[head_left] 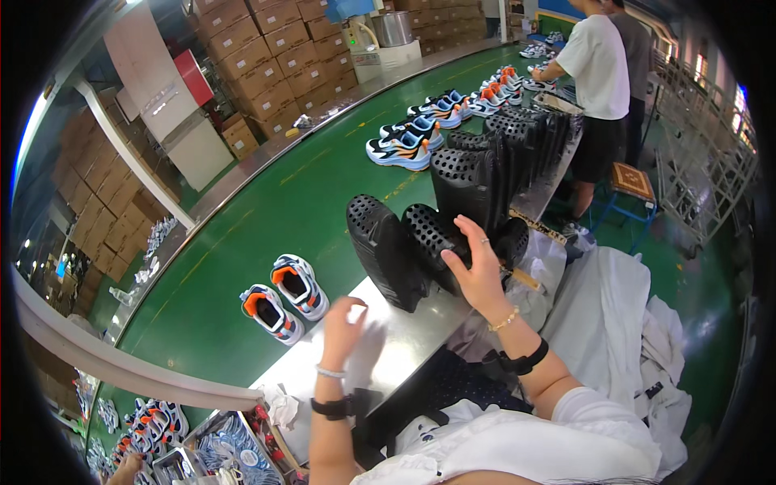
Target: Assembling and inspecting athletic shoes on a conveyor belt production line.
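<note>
My right hand point(477, 267) rests with spread fingers on a black perforated shoe tray point(428, 234), one of a leaning row of such trays point(485, 162) standing on edge along the metal bench point(404, 331). A nearer black tray point(384, 250) leans beside it. My left hand point(343, 319) hovers over the bench with loosely curled fingers, holding nothing that I can see. A pair of white, blue and orange sneakers point(283, 299) sits on the green conveyor belt point(267, 210) just left of my left hand.
More sneaker pairs point(404, 145) line the belt farther along. A person in a white shirt point(602, 73) stands at the bench's far end by a small stool point(630, 182). Stacked cardboard boxes point(267, 56) fill the back. White cloth point(622, 307) lies at right.
</note>
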Available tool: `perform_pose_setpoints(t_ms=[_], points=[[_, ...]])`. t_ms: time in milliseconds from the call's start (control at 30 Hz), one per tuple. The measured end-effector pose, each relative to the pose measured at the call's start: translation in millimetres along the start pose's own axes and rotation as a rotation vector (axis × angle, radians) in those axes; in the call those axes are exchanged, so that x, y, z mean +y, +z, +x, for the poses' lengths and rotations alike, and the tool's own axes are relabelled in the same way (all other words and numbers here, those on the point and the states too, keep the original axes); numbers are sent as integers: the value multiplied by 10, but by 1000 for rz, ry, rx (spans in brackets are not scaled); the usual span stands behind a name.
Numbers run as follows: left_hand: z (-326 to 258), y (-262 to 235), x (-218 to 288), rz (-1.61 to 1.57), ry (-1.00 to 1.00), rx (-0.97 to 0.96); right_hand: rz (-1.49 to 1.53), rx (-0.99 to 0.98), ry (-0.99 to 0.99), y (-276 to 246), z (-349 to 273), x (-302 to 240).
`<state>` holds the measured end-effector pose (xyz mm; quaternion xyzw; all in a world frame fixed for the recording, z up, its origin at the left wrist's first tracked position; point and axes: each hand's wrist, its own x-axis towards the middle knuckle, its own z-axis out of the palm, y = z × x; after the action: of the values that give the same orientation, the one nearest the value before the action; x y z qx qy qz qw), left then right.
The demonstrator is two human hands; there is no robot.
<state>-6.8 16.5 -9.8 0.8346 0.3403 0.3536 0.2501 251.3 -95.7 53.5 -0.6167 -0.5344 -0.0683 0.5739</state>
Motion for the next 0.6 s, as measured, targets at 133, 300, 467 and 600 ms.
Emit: perform_pose_setpoints(t_ms=[133, 300, 467, 600], points=[[211, -634, -485, 95, -58, 296, 140, 13, 101, -244, 163, -268], [416, -919, -1061, 433, -213, 195, 133, -24, 95, -293, 148, -260], [634, -824, -1044, 683, -268, 104, -92, 37, -73, 92, -230, -54], [821, -415, -43, 144, 52, 270, -65, 145, -46, 151, -150, 66]])
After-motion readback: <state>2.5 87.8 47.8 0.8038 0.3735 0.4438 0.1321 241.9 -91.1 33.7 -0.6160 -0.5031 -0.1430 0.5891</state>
